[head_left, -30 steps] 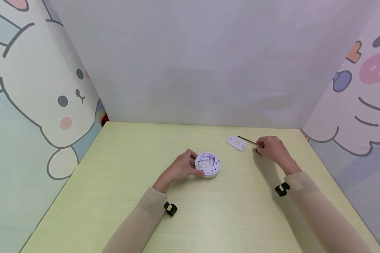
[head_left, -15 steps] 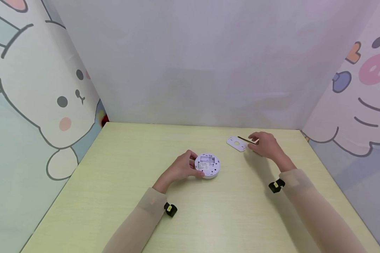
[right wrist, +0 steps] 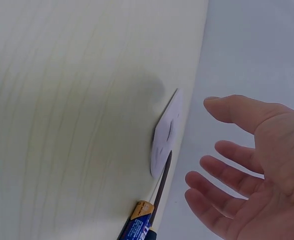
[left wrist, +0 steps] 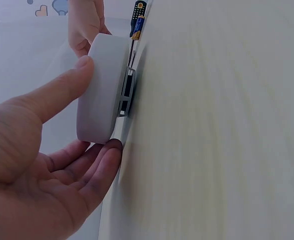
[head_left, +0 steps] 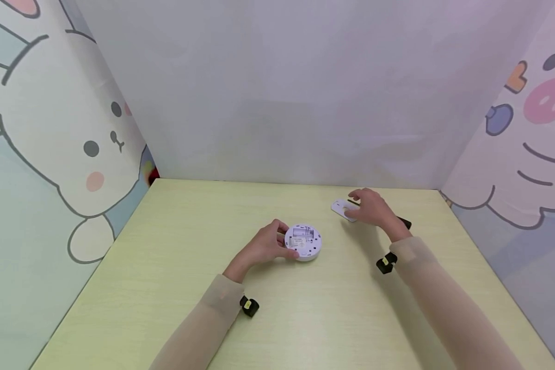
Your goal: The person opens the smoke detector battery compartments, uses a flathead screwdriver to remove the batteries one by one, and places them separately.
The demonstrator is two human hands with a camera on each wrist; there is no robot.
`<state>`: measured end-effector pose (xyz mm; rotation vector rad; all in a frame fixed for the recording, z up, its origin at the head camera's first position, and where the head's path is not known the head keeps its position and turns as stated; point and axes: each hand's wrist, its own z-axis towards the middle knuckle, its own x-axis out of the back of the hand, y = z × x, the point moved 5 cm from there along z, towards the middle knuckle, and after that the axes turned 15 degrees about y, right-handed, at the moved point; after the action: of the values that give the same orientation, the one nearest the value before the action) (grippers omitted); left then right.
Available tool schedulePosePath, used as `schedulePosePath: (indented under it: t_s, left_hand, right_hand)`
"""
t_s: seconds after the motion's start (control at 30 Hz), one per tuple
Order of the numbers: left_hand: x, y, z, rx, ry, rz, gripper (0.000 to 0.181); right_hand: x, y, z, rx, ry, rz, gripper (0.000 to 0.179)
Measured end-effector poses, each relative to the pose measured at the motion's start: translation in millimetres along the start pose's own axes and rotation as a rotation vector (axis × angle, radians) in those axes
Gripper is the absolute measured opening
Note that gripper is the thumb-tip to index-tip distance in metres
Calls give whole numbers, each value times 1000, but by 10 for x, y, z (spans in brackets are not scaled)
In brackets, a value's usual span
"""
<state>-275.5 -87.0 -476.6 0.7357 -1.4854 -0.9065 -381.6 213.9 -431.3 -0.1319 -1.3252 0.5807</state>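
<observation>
A round white smoke detector (head_left: 303, 241) lies with its battery compartment facing up near the middle of the table. My left hand (head_left: 266, 243) grips its left edge, thumb on the near rim, fingers behind; in the left wrist view a slotted grey part (left wrist: 128, 92) juts from its underside. My right hand (head_left: 372, 208) hovers with spread, loosely bent fingers over a flat white mounting plate (head_left: 340, 207), holding nothing. A screwdriver (right wrist: 163, 185) lies beside the plate, its dark handle (head_left: 404, 222) showing past my right wrist. Next to it is a blue and orange battery (right wrist: 138, 220).
The pale wooden table (head_left: 203, 221) meets a plain grey-white back wall (head_left: 277, 103). Cartoon-printed side panels (head_left: 74, 154) stand at left and right. A small black camera (head_left: 248, 306) sits on each sleeve cuff.
My right hand has moved left from the screwdriver and battery to above the mounting plate, its pinching fingers spreading apart. The left hand and smoke detector stay in place.
</observation>
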Motion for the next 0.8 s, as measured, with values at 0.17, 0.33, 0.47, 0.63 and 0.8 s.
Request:
schedulePosePath:
  t_s: [0.17,0.33,0.47,0.63,0.8]
  left_hand:
    - [-3,2,-1,-5,1,0,72]
    - [2,6,-6,-1,1,1,72]
    - [6,9,-8,2,1,0,72]
    - [6,14,-10,5,-1,0,72]
    - [3,9,-6,4,-1,1,73]
  right_hand:
    - [-117,22,50,4,-14,-33,62]
    - [-195,22,81,-19,-39,-48,65]
    - [-238,2,94,-31,-58,-71,66]
    - [-276,-6,95,-43,-79,-112,67]
    - [-283,-9,101,-54,-86,-124,67]
